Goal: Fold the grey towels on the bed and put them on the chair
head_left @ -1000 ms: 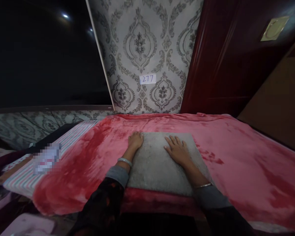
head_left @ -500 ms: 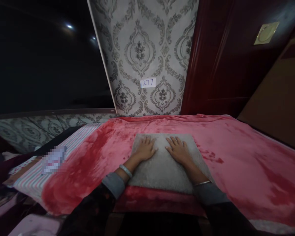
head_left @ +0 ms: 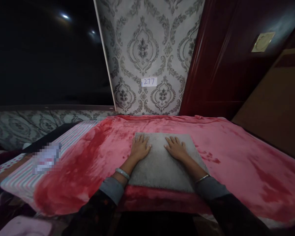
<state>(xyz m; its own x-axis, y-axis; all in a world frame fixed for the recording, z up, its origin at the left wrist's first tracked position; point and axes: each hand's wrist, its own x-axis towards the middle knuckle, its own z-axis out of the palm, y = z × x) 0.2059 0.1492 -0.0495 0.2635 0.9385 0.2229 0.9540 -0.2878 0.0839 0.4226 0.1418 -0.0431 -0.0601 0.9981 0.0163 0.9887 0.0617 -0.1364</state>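
So the surface here is a bed covered with a fuzzy pink-red blanket that's spread pretty flat, with a few darker red patches where the pile is brushed the other way. On the left side a striped sheet pokes out from under the blanket, and there's a blurred-out item lying on it, can't tell what it is. Behind the bed is grey damask wallpaper with a little paper label reading 277 stuck on it. To the left of that is a big dark pane with a couple of light reflections, and to the right a dark red wooden door with a brass plate. The room is dim overall.

In the middle of the blanket lies a folded grey cloth, roughly rectangular and lying flat. It's close to square, so there isn't much of a long axis, but it looks a bit longer running away from the person toward the wall, with its edges squared up to the bed edge.

Left hand is flat, palm down, fingers spread on the far left part of the cloth, right by its left edge. Right hand is the same deal, open and pressed flat on the far right part. Neither one is gripping anything. Both wrists have a bangle.
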